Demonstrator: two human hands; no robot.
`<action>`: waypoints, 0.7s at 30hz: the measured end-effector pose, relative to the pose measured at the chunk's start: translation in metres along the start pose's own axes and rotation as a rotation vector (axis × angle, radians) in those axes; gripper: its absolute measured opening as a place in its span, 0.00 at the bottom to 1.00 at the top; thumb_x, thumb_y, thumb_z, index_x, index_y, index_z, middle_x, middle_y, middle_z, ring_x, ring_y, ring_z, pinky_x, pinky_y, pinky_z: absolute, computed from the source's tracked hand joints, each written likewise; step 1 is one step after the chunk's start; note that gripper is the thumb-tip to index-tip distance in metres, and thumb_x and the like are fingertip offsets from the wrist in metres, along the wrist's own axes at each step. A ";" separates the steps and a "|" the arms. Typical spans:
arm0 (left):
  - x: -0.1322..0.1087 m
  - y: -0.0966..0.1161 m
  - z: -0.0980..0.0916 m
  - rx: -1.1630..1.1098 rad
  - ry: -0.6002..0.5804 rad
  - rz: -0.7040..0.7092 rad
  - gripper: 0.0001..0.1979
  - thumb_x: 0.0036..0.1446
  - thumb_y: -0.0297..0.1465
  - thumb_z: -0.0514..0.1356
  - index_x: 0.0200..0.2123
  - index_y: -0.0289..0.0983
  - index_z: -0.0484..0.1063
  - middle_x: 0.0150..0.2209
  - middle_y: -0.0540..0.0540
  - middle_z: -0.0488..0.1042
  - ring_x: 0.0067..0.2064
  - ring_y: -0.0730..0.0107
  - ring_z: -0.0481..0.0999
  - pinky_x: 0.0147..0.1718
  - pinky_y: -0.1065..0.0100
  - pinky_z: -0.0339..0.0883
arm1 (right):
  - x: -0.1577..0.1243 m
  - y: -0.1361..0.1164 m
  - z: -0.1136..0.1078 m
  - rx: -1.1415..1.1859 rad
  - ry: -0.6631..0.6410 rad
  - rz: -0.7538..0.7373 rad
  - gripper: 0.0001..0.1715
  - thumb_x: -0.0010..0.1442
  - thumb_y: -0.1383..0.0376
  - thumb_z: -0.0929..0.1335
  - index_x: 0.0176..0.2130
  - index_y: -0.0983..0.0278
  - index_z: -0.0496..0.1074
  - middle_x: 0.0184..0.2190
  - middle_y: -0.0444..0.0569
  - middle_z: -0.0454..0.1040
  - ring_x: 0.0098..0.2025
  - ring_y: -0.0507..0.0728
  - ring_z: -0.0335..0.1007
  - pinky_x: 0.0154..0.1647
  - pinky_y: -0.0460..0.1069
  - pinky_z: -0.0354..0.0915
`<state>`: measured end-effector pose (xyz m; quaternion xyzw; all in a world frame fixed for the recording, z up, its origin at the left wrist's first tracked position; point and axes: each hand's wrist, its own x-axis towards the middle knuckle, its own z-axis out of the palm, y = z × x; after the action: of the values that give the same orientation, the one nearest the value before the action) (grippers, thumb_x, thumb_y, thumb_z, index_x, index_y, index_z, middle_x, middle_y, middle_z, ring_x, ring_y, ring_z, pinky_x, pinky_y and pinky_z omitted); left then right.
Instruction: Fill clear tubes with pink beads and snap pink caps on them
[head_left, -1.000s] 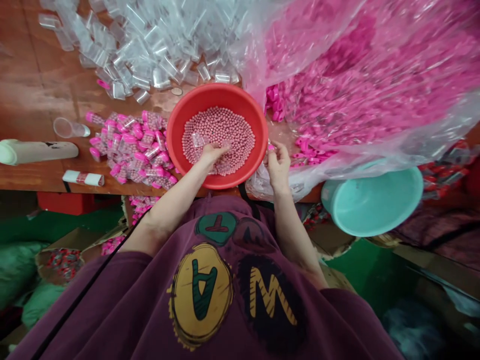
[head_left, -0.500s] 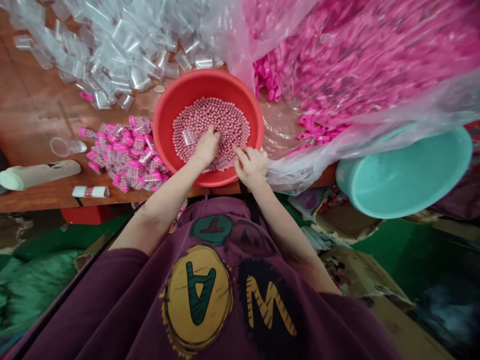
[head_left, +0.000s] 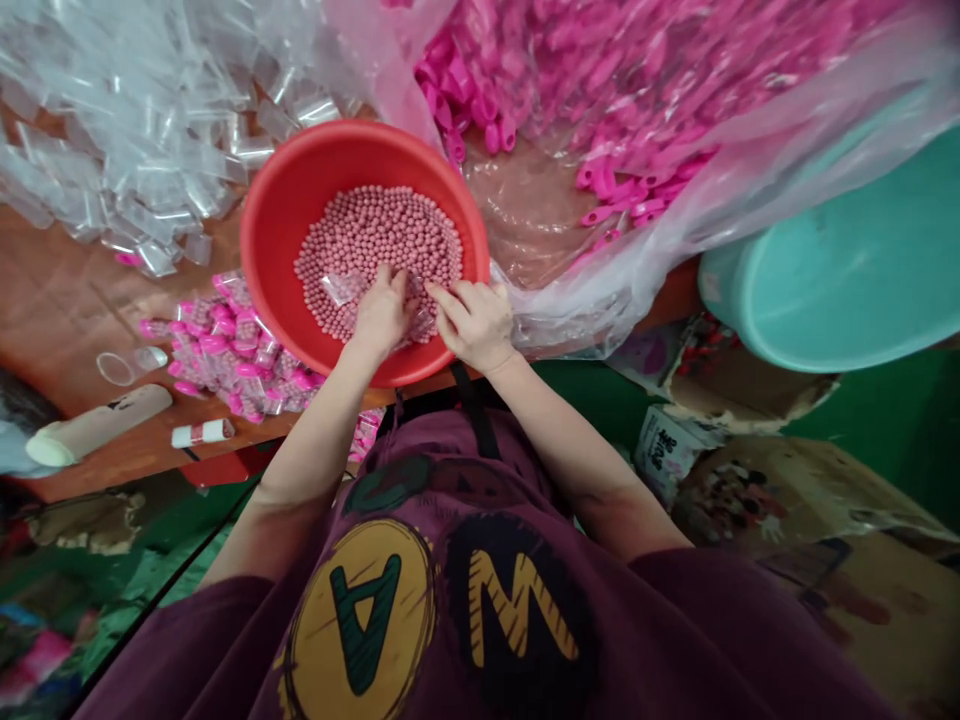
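A red plastic bowl (head_left: pixel 266 240) holds a heap of small pink beads (head_left: pixel 382 225). My left hand (head_left: pixel 381 315) is inside the bowl at the beads, fingers bent together; what they hold is hidden. My right hand (head_left: pixel 476 322) is over the bowl's near right rim, fingers curled in towards the left hand, their grip unclear. A small clear plastic container (head_left: pixel 341 288) lies on the beads left of my left hand. More clear plastic shows between the two hands, partly covered by them.
Left of the bowl lies a pile of bead-filled clear containers with pink caps (head_left: pixel 232 345). Empty clear containers (head_left: pixel 150 130) are heaped behind. Pink caps (head_left: pixel 637 190) spill from a plastic bag (head_left: pixel 585 320) at right, near a teal basin (head_left: pixel 847 270). A pale bottle (head_left: pixel 105 422) lies at left.
The view has shifted and turned, so the bowl appears further left. My left hand has drawn back slightly towards the near rim, closer to my right hand.
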<state>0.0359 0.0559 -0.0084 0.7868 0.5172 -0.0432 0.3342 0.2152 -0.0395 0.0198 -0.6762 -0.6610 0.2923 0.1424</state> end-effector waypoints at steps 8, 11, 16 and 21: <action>0.015 0.013 -0.021 0.254 -0.126 -0.046 0.09 0.65 0.27 0.59 0.47 0.38 0.75 0.53 0.37 0.75 0.50 0.53 0.78 0.54 0.56 0.75 | -0.004 0.012 0.019 0.000 0.272 -0.176 0.26 0.78 0.62 0.62 0.68 0.57 0.76 0.51 0.54 0.81 0.48 0.61 0.72 0.50 0.59 0.58; 0.021 0.015 -0.032 0.320 -0.045 -0.144 0.12 0.66 0.25 0.58 0.51 0.37 0.75 0.57 0.33 0.75 0.52 0.49 0.79 0.54 0.54 0.75 | -0.004 0.015 0.024 -0.014 0.393 -0.227 0.23 0.77 0.64 0.64 0.65 0.57 0.78 0.48 0.52 0.82 0.45 0.59 0.71 0.47 0.58 0.55; 0.038 0.019 -0.024 0.322 0.090 -0.210 0.14 0.68 0.20 0.53 0.49 0.36 0.76 0.57 0.32 0.75 0.55 0.45 0.79 0.55 0.53 0.72 | -0.002 0.012 0.020 -0.049 0.602 -0.296 0.20 0.76 0.64 0.66 0.62 0.61 0.79 0.45 0.49 0.84 0.40 0.57 0.70 0.43 0.56 0.55; 0.057 0.034 0.015 0.059 0.074 -0.086 0.14 0.62 0.18 0.56 0.44 0.38 0.76 0.55 0.35 0.75 0.54 0.47 0.78 0.56 0.51 0.72 | -0.002 0.014 0.021 -0.046 0.548 -0.268 0.20 0.75 0.64 0.66 0.61 0.59 0.80 0.44 0.50 0.84 0.39 0.58 0.72 0.43 0.57 0.55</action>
<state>0.0949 0.0841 -0.0278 0.7745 0.5609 -0.0438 0.2893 0.2149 -0.0469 -0.0042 -0.6398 -0.6877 0.0624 0.3374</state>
